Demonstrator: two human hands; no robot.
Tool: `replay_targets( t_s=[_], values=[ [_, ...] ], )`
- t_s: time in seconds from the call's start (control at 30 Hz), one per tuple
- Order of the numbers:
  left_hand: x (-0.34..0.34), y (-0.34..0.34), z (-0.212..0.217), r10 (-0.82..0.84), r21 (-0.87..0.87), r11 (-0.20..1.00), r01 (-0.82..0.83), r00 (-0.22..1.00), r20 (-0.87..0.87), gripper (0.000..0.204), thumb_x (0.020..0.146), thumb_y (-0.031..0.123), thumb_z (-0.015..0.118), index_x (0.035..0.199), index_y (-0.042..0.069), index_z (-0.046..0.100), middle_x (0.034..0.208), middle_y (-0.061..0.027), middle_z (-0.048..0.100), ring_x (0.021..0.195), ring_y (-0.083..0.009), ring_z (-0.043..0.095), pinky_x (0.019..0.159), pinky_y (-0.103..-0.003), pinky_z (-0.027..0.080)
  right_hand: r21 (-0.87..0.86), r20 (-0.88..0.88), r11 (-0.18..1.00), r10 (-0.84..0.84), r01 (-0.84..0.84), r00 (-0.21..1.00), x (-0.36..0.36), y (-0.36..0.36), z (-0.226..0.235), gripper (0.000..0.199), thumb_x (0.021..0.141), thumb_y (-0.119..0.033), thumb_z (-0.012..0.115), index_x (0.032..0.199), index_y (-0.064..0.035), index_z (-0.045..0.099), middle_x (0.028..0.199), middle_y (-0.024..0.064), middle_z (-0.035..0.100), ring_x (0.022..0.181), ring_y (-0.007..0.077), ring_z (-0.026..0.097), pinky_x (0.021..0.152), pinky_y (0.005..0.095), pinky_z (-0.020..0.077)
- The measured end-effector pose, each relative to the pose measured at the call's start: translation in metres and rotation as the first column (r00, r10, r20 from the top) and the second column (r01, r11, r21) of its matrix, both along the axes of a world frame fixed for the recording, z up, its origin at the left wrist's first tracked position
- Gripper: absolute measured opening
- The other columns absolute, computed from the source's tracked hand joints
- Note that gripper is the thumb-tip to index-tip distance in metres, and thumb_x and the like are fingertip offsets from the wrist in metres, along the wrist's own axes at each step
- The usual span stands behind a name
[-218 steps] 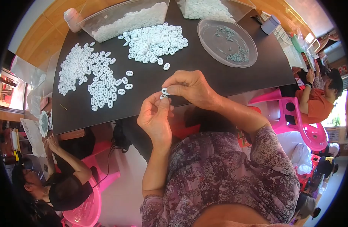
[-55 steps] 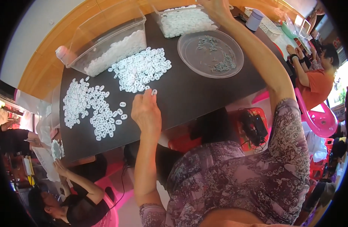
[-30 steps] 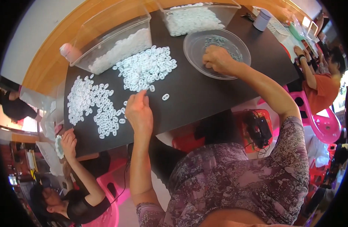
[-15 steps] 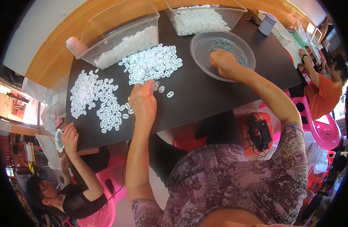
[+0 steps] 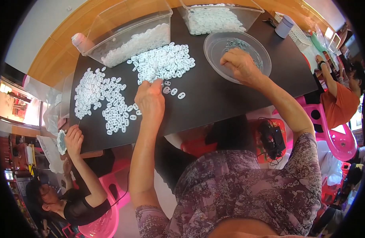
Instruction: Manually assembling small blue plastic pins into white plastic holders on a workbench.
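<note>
My left hand (image 5: pixel 150 98) is at the near edge of a pile of small white oval pieces with two holes (image 5: pixel 164 59). Its thumb and fingers are pressed together, and whatever they pinch is too small to make out. Over a round clear plastic tray (image 5: pixel 211 65) is my right hand (image 5: pixel 243 66), its fingers curled closed, their contents hidden. Thin grey-green slivers (image 5: pixel 236 43) lie in that tray. A few loose oval pieces (image 5: pixel 181 95) rest on the dark table just right of my left hand.
A second heap of oval pieces (image 5: pixel 89 89) spreads on the left. Behind stand two clear bins, one left (image 5: pixel 131 44) and one right (image 5: pixel 216 20), both holding white pieces. A lidded cup (image 5: pixel 284 26) is at the far right. Another person's hand (image 5: pixel 74 139) is at the left table edge.
My left fingers have drawn together at the pile's near edge, where the index finger was stretched out before. My right hand has turned slightly over the tray. The whole view has shifted a little.
</note>
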State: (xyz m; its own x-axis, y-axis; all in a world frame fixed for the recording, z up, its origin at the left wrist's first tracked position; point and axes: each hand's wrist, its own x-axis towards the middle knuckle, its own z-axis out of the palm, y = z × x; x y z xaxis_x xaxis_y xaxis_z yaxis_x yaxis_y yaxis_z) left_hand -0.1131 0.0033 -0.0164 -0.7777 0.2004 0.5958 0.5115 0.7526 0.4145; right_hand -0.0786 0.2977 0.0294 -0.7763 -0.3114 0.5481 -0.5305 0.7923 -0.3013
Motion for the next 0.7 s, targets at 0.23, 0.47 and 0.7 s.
replay_targets(
  t_s=[0.23, 0.47, 0.7],
  values=[
    [-0.009, 0.0, -0.002, -0.018, -0.266, 0.964, -0.001, 0.998, -0.068, 0.015, 0.068, 0.002, 0.061, 0.08, 0.008, 0.067, 0.071, -0.012, 0.053, 0.071, -0.0294, 0.056, 0.06, -0.04, 0.045, -0.05, 0.017, 0.998, -0.036, 0.037, 0.999, 0.015, -0.013, 0.01, 0.009, 0.075, 0.002, 0.061, 0.081, -0.003, 0.058, 0.077, 0.0099, 0.057, 0.077, 0.0281, 0.055, 0.068, 0.0354, 0.0432],
    [-0.008, 0.0, -0.001, -0.011, -0.242, 0.97, 0.012, 1.0, 0.006, 0.007, 0.073, 0.007, 0.062, 0.078, 0.008, 0.067, 0.07, -0.0112, 0.054, 0.071, -0.029, 0.058, 0.061, -0.039, 0.044, -0.177, 0.08, 0.983, -0.037, 0.051, 0.996, 0.025, -0.03, 0.017, 0.01, 0.075, 0.002, 0.061, 0.084, -0.0012, 0.06, 0.078, 0.01, 0.058, 0.075, 0.0254, 0.057, 0.068, 0.0329, 0.0446],
    [-0.007, 0.0, 0.003, -0.034, -0.085, 0.995, 0.048, 0.988, 0.152, 0.006, 0.076, 0.009, 0.062, 0.08, 0.007, 0.066, 0.077, -0.0113, 0.06, 0.073, -0.0307, 0.06, 0.065, -0.039, 0.046, -0.231, 0.125, 0.973, 0.023, 0.007, 0.992, 0.03, -0.044, 0.014, 0.009, 0.075, 0.002, 0.06, 0.084, -0.0006, 0.06, 0.078, 0.0098, 0.058, 0.075, 0.0233, 0.057, 0.067, 0.0311, 0.0447]
  ],
)
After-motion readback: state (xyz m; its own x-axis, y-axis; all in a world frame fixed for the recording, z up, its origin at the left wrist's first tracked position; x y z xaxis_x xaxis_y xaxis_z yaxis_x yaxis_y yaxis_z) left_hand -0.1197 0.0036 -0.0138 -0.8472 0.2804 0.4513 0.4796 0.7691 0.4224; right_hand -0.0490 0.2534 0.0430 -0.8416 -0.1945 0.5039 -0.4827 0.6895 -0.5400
